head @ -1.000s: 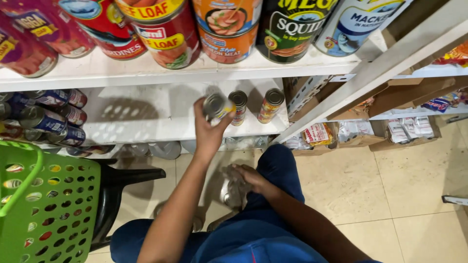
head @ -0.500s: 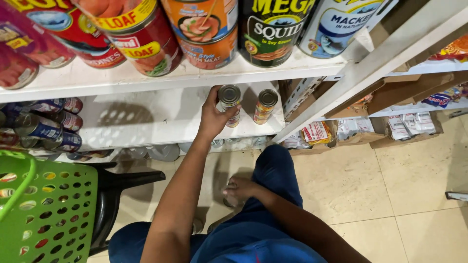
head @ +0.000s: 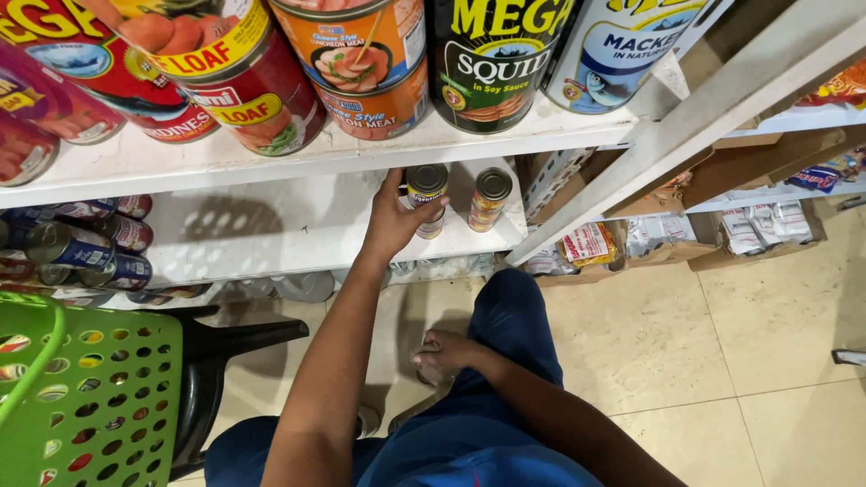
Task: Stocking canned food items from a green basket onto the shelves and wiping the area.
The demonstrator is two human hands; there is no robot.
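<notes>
- Cans: big ones (head: 361,63) stand on the top shelf (head: 271,153).
- Green basket (head: 90,397) sits low on the left.
- Left hand (head: 392,221) has its fingers wrapped around a small can (head: 427,200) on the lower shelf (head: 298,234), beside a second small can (head: 490,198).
- Right hand (head: 446,353) rests curled by the knee, holding nothing I can see.

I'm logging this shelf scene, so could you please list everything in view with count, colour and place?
small can: one, yellow label, middle shelf, in left hand
second small can: one, yellow-red, just right of it
large cans: about six, red, orange, black, white, top shelf
lying cans: several, blue and red, middle shelf left
basket: one, green, lower left
packets: several, white, low shelf right
left hand: grips small can
right hand: rests on knee
</notes>
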